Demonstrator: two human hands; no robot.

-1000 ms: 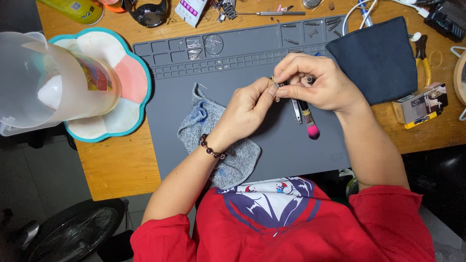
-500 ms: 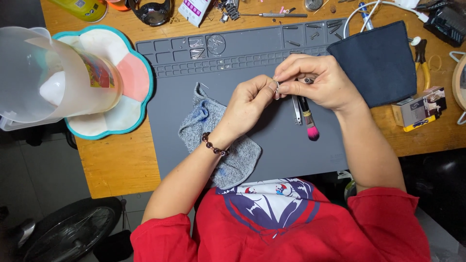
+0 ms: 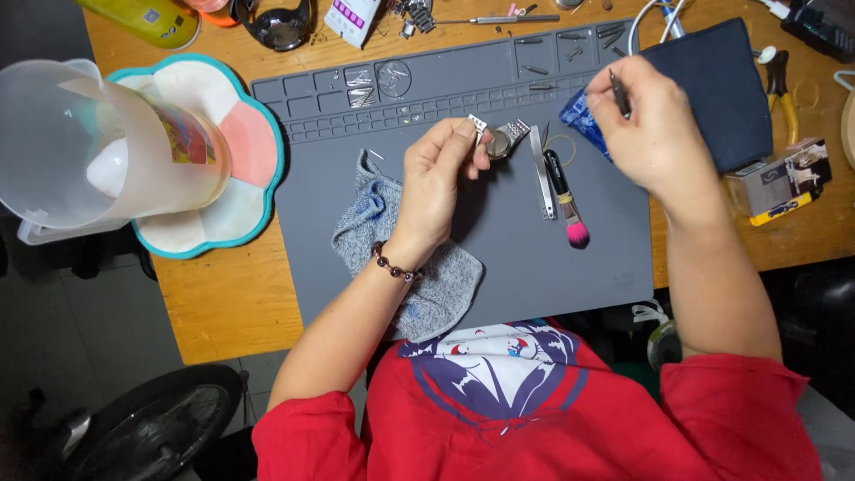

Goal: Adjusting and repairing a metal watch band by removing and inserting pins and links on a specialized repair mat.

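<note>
A wooden desk is seen under even light, with dark grey floor shown beyond its near edge

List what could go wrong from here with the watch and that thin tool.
1. The left hand pinches the small metal watch at its fingertips above the grey mat; a loose grip could drop it.
2. The right hand holds a thin tool near the blue packet; its tip might poke it.
3. Tiny parts in the mat's trays could scatter if a sleeve brushes them.
</note>
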